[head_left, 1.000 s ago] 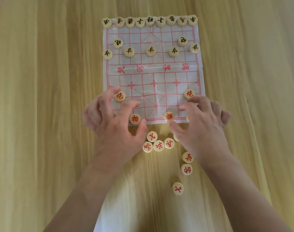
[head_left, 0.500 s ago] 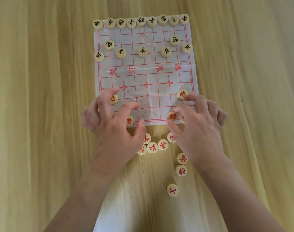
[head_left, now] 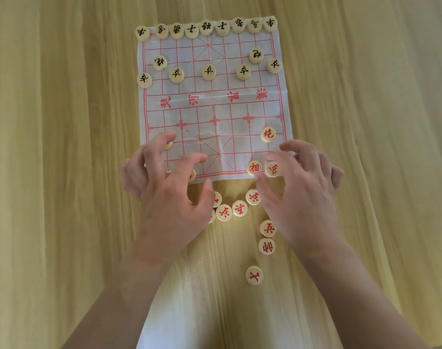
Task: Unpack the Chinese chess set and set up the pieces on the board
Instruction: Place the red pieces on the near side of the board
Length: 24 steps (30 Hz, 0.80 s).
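Board [head_left: 215, 102]: on the surface, far row done, near row part filled.
Left grip [head_left: 174, 197]: fingers spread, holding nothing visible.
Right grip [head_left: 298, 190]: open over the horse piece [head_left: 274, 169].
Tip: seat pieces squarely on line crossings.

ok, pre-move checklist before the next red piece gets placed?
1. Black side fully set on the far half of the board: ok, back row of nine, two cannons, five soldiers.
2. Red cannon on its point on the right: ok.
3. Red elephant and red horse on the near row: ok, right hand hovers over them.
4. Left-side red pieces: cannot tell, left hand covers them.
5. Loose red pieces within reach on the table: ok.
6. Board flat: not ok, creases show.
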Tool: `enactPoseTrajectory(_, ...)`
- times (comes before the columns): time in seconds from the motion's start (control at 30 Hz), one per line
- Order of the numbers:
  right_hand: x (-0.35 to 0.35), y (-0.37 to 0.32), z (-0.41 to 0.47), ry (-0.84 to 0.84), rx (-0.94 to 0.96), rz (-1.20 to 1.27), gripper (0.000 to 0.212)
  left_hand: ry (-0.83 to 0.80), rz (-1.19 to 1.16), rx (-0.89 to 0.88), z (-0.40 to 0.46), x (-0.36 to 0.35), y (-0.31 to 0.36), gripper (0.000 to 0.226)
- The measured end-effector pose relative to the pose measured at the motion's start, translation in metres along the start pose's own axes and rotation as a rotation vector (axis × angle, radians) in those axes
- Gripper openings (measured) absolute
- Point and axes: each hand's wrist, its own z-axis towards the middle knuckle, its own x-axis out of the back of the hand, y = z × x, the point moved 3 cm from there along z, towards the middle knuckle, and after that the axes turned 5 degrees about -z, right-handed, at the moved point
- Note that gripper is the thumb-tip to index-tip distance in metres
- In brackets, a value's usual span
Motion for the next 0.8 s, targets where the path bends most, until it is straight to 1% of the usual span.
enactPoseTrajectory(0.1,0.005,0.006,-0.015,0.035,-0.020,0.046,0.026,-0.023,0.009,-0.040,-0.011,0.003,0.002,0.028)
enactPoseTrajectory(0.3,-0.001,0.016,-0.055,-0.049,-0.066,0.056,0.021,-0.105,0.005,-0.115,-0.042,-0.001,0.005,0.025)
enactPoseTrajectory(0.43,0.000,0.025,-0.082,-0.100,-0.093,0.077,0.017,-0.168,0.019,-0.160,-0.063,-0.004,0.011,0.029)
enactPoseTrajectory(0.53,0.002,0.031,-0.101,-0.129,-0.114,0.078,0.013,-0.243,0.034,-0.205,-0.085,-0.008,0.016,0.031)
enactPoseTrajectory(0.7,0.006,0.038,-0.113,-0.134,-0.139,0.097,0.013,-0.360,0.032,-0.251,-0.112,-0.014,0.027,0.036)
enactPoseTrajectory(0.8,0.008,0.040,-0.113,-0.133,-0.142,0.096,0.013,-0.380,0.046,-0.263,-0.118,-0.018,0.030,0.040)
